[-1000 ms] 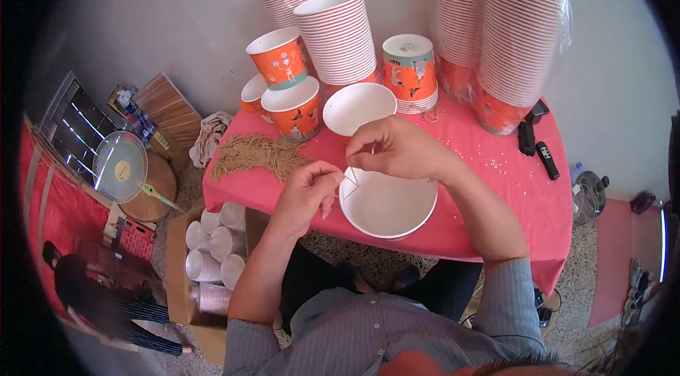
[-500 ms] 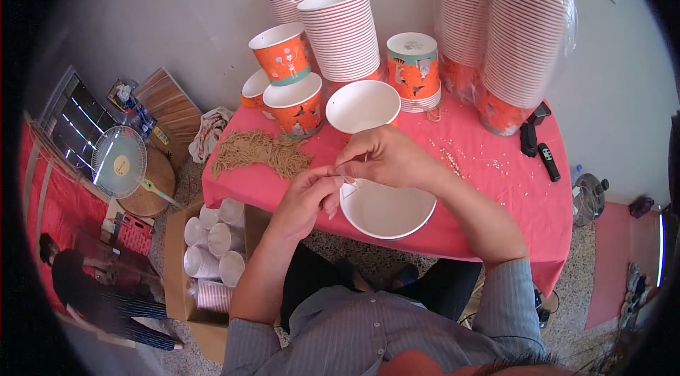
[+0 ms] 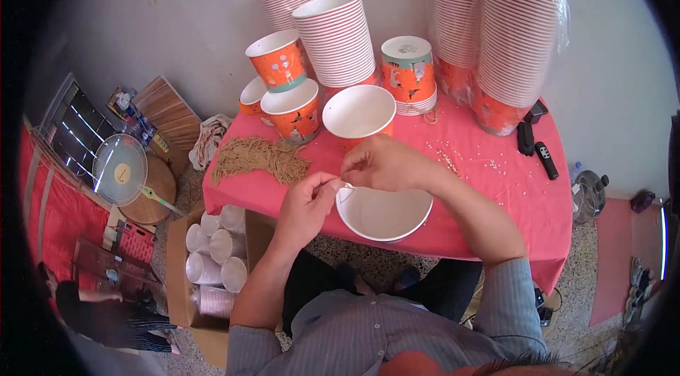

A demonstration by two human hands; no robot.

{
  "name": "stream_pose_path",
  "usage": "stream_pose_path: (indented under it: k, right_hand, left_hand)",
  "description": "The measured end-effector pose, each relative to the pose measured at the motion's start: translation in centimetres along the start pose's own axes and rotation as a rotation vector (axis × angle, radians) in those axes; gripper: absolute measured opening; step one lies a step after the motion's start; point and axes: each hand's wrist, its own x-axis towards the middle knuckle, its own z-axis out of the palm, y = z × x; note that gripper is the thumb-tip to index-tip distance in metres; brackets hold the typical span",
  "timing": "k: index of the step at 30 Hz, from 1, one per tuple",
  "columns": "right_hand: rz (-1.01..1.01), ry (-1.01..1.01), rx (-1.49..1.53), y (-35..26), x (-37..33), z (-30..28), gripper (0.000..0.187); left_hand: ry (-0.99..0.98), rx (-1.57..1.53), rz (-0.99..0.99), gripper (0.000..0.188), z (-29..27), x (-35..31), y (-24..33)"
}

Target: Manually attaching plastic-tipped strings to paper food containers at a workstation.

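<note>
Above the left rim of a white-lined paper bucket (image 3: 386,217), my two hands are close together with fingers bent. My left hand (image 3: 308,206) pinches a thin pale string (image 3: 346,193) between thumb and forefinger, and the string hangs against the bucket's rim. My right hand (image 3: 386,165) is closed just above and to the right; what its fingertips hold is too small to make out. Behind it stands another open paper bucket (image 3: 360,110), orange outside. Left of my hands lies a heap of tan cords (image 3: 261,160). Small pale beads (image 3: 448,158) are scattered to the right.
Tall stacks of paper buckets (image 3: 336,40) stand along the table's back, some plastic-wrapped (image 3: 520,32). An upturned orange bucket (image 3: 409,71) is between them. Black devices (image 3: 546,160) lie at right. A carton of cups (image 3: 185,291) and a fan (image 3: 120,169) are at left, with another person (image 3: 99,316).
My right hand has turned slightly, its fingers more curled and lower over the string. My left hand has shifted slightly. The view has tilted a little, and the other person has moved.
</note>
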Motion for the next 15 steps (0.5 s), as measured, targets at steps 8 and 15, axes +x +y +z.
stream_pose_path:
  k: [8,15]
  right_hand:
    - [0.015,-0.063,0.077,0.35,-0.02,0.09,0.022]
    - [0.084,-0.229,0.185,0.23,0.41,-0.23,0.020]
  left_hand:
    - [0.150,0.290,0.219,0.017,0.71,-0.88,0.23]
    - [0.290,0.493,0.466,0.015,0.92,-1.03,-0.10]
